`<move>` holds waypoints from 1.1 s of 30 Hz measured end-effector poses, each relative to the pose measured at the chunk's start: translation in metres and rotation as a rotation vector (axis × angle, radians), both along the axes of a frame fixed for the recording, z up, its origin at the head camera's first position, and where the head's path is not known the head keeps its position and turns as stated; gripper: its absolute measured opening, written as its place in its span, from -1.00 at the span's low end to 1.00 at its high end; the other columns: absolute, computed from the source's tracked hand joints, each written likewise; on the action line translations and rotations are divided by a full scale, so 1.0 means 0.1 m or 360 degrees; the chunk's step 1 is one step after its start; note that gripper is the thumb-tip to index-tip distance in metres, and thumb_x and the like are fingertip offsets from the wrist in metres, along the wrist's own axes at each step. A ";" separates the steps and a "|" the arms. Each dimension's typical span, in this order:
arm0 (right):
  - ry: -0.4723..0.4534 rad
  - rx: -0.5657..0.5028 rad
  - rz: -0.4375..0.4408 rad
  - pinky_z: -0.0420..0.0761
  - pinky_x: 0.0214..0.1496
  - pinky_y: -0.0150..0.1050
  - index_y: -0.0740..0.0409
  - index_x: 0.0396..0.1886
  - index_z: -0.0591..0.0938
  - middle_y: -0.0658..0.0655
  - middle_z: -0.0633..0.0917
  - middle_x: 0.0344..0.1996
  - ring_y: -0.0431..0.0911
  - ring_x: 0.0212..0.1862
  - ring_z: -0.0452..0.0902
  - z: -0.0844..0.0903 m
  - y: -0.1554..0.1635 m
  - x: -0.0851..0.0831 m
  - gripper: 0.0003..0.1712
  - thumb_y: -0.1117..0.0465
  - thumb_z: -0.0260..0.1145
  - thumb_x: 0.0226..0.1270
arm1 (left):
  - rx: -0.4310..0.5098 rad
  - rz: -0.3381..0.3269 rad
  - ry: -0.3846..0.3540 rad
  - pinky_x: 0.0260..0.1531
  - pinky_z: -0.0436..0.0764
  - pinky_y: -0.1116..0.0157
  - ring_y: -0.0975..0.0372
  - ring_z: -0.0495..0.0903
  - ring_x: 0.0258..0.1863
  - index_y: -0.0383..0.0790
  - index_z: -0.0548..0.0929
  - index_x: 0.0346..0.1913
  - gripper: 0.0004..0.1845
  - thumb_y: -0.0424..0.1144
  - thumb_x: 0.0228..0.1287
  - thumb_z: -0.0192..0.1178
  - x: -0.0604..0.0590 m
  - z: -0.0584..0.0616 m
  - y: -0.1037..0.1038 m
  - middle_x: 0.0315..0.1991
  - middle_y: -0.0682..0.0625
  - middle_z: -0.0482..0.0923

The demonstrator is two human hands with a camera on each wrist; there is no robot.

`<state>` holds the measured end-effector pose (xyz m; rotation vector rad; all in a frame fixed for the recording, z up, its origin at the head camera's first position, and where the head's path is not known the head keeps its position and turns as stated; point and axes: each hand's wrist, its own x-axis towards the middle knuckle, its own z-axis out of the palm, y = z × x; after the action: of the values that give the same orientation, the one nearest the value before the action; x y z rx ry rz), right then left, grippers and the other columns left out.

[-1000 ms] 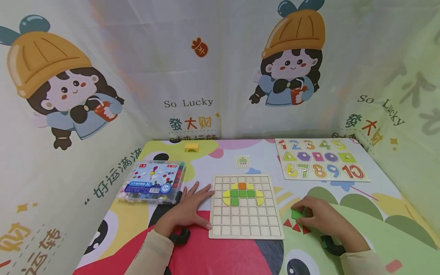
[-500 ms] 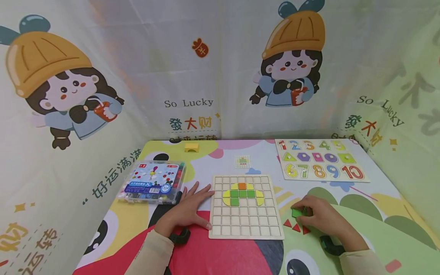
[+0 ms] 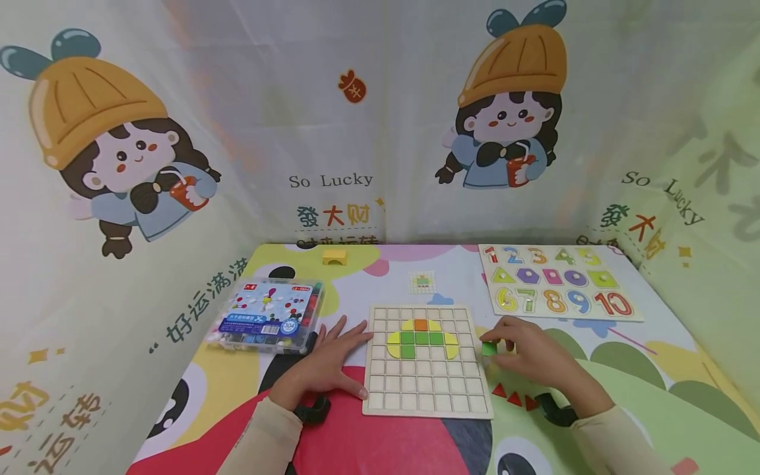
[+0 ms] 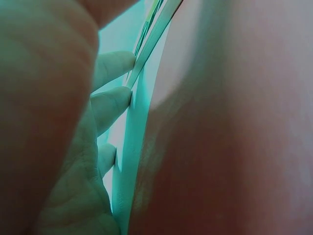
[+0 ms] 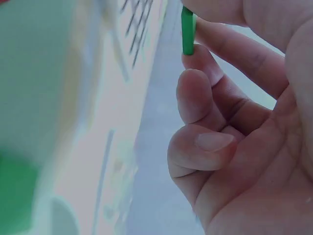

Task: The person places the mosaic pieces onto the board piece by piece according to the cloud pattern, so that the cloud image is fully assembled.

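A square wooden grid board [image 3: 415,383] lies flat in the middle of the head view. Green squares, an orange square [image 3: 421,325] and yellow rounded tiles form a patch in its upper half. My left hand [image 3: 326,361], fingers spread, touches the board's left edge; the left wrist view shows its fingertips [image 4: 123,98] against that edge. Just off the board's right side, my right hand [image 3: 530,349] pinches a green square tile [image 3: 489,348]. The right wrist view shows this tile edge-on, with the other fingers curled below. Three red triangle tiles [image 3: 514,398] lie beneath my right hand.
A small pattern card [image 3: 422,282] lies beyond the board. At the back right is a number-and-shape puzzle [image 3: 558,280]. A clear plastic case [image 3: 265,315] of coloured parts stands left, and a yellow arch block [image 3: 334,256] sits near the back edge.
My right hand has lifted the green square tile from beside the red triangles and carried it left and away from me, toward the board. My left hand stays at the board's edge.
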<state>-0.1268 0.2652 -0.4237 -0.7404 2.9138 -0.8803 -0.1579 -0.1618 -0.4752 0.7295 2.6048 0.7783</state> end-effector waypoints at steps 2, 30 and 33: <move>-0.0013 0.0002 0.0040 0.49 -0.34 -0.39 0.09 0.03 0.83 -0.14 0.64 -0.25 -0.29 -0.29 0.44 0.04 -0.09 -0.06 -0.68 0.27 0.53 0.27 | -0.0002 0.0002 0.0001 0.60 -0.46 -0.36 -0.10 -0.36 0.76 0.15 0.30 0.65 0.19 0.31 -0.08 0.62 0.00 0.00 0.01 0.75 0.12 0.01; -0.0093 0.0278 0.0296 0.69 0.05 -0.17 0.00 -0.02 0.83 -0.11 0.71 -0.15 -0.23 -0.09 0.60 -0.22 -1.04 -0.38 -0.74 0.20 0.55 0.29 | 0.0009 0.0018 -0.0024 0.60 -0.46 -0.37 -0.10 -0.35 0.76 0.16 0.32 0.64 0.17 0.27 -0.09 0.63 0.02 0.00 0.02 0.74 0.12 0.02; -0.0092 0.0307 0.0275 0.69 0.04 -0.17 -0.02 -0.04 0.83 -0.12 0.70 -0.15 -0.23 -0.10 0.59 -0.21 -1.07 -0.38 -0.75 0.19 0.55 0.29 | 0.0012 0.0018 -0.0020 0.59 -0.45 -0.37 -0.11 -0.35 0.76 0.16 0.32 0.64 0.17 0.26 -0.09 0.63 0.01 0.01 0.02 0.74 0.11 0.03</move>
<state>-0.1652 0.1584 -0.4449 -0.9157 2.7799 -0.5858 -0.1564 -0.1595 -0.4742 0.7101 2.5985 0.7936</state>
